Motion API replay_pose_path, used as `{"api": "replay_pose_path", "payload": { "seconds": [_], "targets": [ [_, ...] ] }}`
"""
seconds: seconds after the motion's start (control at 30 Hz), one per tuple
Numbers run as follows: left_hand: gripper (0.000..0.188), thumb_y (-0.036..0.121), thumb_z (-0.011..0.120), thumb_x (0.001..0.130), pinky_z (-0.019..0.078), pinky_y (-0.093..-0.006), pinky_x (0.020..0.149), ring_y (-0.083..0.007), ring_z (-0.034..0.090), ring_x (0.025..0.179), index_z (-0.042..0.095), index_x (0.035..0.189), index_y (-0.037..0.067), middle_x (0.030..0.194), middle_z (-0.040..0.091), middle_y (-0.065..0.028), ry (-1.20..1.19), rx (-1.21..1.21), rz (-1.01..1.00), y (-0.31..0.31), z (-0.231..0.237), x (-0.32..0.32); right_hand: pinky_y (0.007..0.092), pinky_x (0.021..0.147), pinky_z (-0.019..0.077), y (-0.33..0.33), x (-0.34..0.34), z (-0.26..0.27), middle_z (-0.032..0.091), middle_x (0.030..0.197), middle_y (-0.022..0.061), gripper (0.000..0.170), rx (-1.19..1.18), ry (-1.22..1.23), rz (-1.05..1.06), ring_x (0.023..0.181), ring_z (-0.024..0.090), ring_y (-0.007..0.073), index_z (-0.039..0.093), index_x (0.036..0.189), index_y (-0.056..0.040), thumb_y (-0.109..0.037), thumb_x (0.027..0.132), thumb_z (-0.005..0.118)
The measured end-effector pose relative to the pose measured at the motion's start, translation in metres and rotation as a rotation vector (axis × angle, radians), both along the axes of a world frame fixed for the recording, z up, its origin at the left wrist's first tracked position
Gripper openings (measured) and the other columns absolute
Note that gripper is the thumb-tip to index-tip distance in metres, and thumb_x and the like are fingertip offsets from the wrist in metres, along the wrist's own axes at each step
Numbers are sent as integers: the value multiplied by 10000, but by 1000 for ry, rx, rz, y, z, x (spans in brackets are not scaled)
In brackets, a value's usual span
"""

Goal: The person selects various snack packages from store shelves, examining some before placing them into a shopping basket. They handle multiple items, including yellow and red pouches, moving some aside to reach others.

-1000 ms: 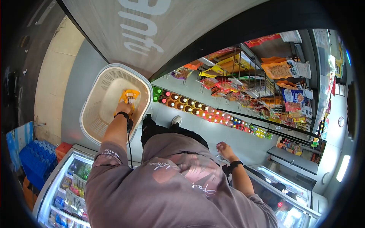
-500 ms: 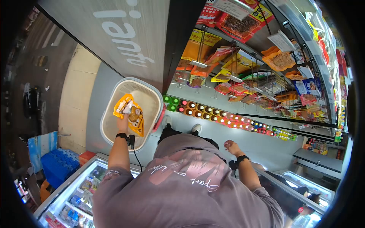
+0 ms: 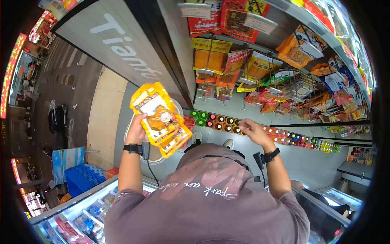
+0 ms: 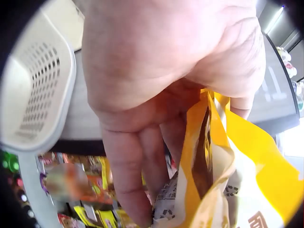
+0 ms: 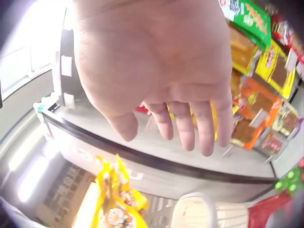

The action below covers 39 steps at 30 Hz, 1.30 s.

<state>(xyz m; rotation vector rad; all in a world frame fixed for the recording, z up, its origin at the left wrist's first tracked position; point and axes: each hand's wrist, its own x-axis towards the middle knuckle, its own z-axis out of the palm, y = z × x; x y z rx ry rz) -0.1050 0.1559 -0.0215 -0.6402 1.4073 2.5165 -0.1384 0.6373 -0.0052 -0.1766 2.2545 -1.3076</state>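
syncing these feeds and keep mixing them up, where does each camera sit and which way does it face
Head: worn on the head, looking forward and down; shows the shirt, arms, left hand gripping yellow packets, and right hand.
Left wrist: on that wrist, facing along the left hand's palm and fingers; the white basket is at one side.
Right wrist: on that wrist, facing past the right hand's palm toward snack bags.
Shared: head and left wrist both show the left hand gripping the packets.

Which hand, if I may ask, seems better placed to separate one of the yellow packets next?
Likely the right hand: it is empty, with its fingers extended, whereas the left hand is occupied holding the yellow packets.
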Motion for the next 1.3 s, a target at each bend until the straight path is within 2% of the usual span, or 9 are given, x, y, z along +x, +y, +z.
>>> {"api": "replay_pose_path", "payload": {
  "seconds": [0.17, 0.23, 0.27, 0.33, 0.4, 0.67, 0.8, 1.07, 1.3],
  "targets": [
    [497, 158, 576, 834, 441, -377, 978, -243, 569, 1106, 455, 1287, -8, 1223, 573, -131, 72, 148, -308, 104, 15, -33, 323, 853, 473, -51, -27, 18, 589, 1163, 102, 510, -365, -17, 141, 975, 597, 197, 417, 1316, -50, -361, 932, 542],
    [457, 97, 561, 841, 445, -361, 970, -223, 571, 1100, 467, 1278, -2, 1210, 580, -119, 100, 167, -402, 144, 36, -46, 335, 957, 423, -59, -29, 34, 510, 1294, 121, 573, -575, -503, 89, 1151, 525, 206, 296, 1391, -65, -351, 945, 512],
    [449, 84, 555, 842, 445, -358, 969, -218, 570, 1102, 472, 1275, 1, 1209, 581, -115, 118, 181, -446, 158, 43, -52, 335, 957, 423, -61, -26, 42, 510, 1294, 121, 573, -570, -497, 81, 1151, 525, 206, 296, 1391, -65, -351, 945, 512],
    [406, 102, 561, 860, 467, -346, 940, -211, 586, 1076, 499, 1246, -3, 1185, 595, -114, 125, 227, -451, 176, 52, -61, 348, 1022, 366, -66, -17, 56, 444, 1355, 125, 585, -1055, -523, -122, 1253, 435, 203, 257, 1399, -56, -295, 936, 522],
    [418, 137, 572, 869, 478, -355, 932, -218, 607, 1047, 490, 1254, -4, 1187, 598, -120, 66, 205, -438, 188, 54, -64, 417, 1011, 408, -48, -21, 46, 359, 1425, 108, 644, -1045, -468, -56, 1291, 405, 229, 223, 1424, -69, -288, 915, 551],
    [450, 88, 640, 850, 406, -327, 980, -160, 543, 1109, 496, 1273, 36, 1224, 573, -53, 204, 1, -692, 218, 40, -31, 336, 1024, 368, -33, 14, 34, 459, 1326, 87, 688, -691, -409, -171, 1213, 444, 182, 253, 1401, -36, -190, 871, 664],
    [538, 103, 650, 851, 406, -330, 991, -167, 547, 1120, 417, 1333, 46, 1275, 531, -54, -16, 142, -776, 214, 45, -29, 334, 1024, 369, -19, 17, 29, 474, 1316, 88, 644, -720, -359, -120, 1207, 453, 178, 283, 1384, -32, -183, 879, 653],
    [544, 149, 560, 898, 397, -329, 1000, -169, 491, 1193, 335, 1374, 13, 1319, 487, -79, 334, 259, -673, 213, 64, -53, 353, 998, 405, -22, 6, 66, 498, 1296, 85, 592, -1003, -301, -257, 1184, 491, 191, 321, 1361, -40, -158, 880, 645],
    [497, 341, 437, 978, 410, -349, 1004, -185, 490, 1204, 335, 1377, 62, 1329, 478, -80, 248, 482, -546, 226, 66, -46, 338, 967, 427, -39, 8, 84, 521, 1260, 91, 521, -967, -173, -378, 1149, 513, 177, 354, 1336, -36, -142, 898, 616]
  ]
}}
